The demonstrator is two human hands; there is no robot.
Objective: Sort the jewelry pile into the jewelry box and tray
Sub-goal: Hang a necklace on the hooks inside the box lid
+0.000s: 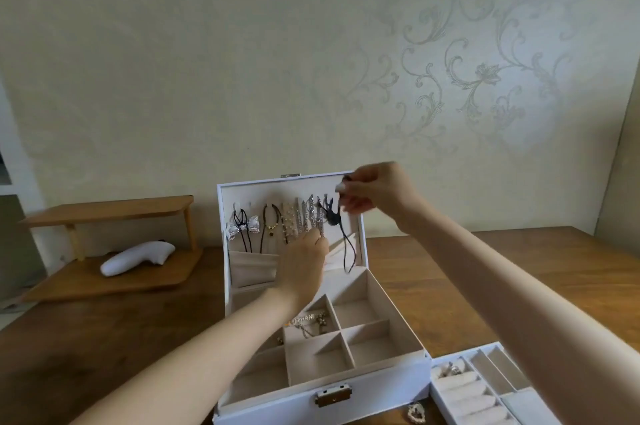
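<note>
Wooden counter up front, with a heart pendant lying loose at the near edge, not sorted yet. Just right of it, ring tray set beside the box, probably to keep both within easy reach; a couple of rings parked in its back corner.

Next, white jewelry box, latch side facing forward, lid propped upright for hanging stuff on the hooks. Mostly bare compartments, just a small tangle of chains in one of the middle ones.

Over the box, left hand reaching to the bottom of the silver chains on the lid, maybe steadying them to avoid a tangle. Back of the hand to the camera, so can't tell whether pinching or only touching.

Higher up, right hand with thumb and fingertips pinched on the top of a black cord necklace, right by the last hook, rest of the cord dangling down toward the box. Guessing mid-hang.

Further back on the left, wooden shelf with some white gadget tucked under it, then patterned wallpaper.
</note>
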